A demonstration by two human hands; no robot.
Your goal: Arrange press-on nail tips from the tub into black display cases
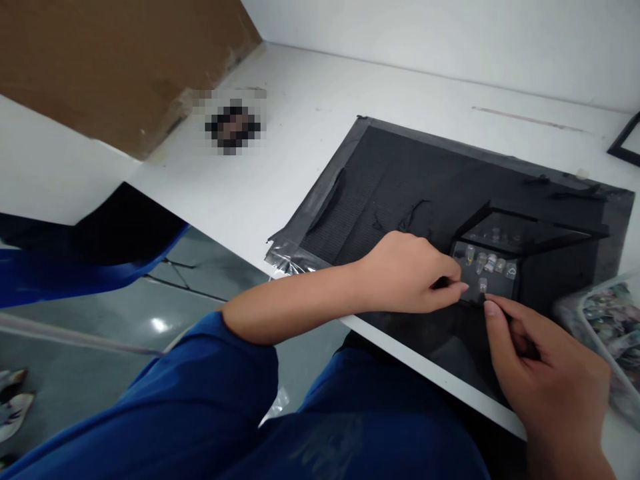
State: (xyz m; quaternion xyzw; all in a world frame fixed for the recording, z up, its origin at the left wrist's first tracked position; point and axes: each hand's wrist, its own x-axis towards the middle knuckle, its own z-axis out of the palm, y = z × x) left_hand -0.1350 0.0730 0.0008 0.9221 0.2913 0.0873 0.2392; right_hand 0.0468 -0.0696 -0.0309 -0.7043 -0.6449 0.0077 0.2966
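Note:
A small black case (493, 283) lies on the black mat with its clear-windowed lid (525, 230) raised. Several clear false nails (491, 263) sit in a row inside it, some with pale decoration. One more clear false nail (483, 286) shows below that row, at the tips of the pinched thumb and forefinger of my right hand (547, 367). My left hand (413, 273) is at the case's left side, its thumb and forefinger closed together. Whatever it may hold is too small to make out.
A clear plastic tub (600, 300) of small mixed packets stands at the right. The black mat (440, 173) is taped to the white table (300, 127), with loose dark threads (413, 213) on it. A brown panel (125, 60) rises at upper left. A shoe (17, 413) shows on the floor.

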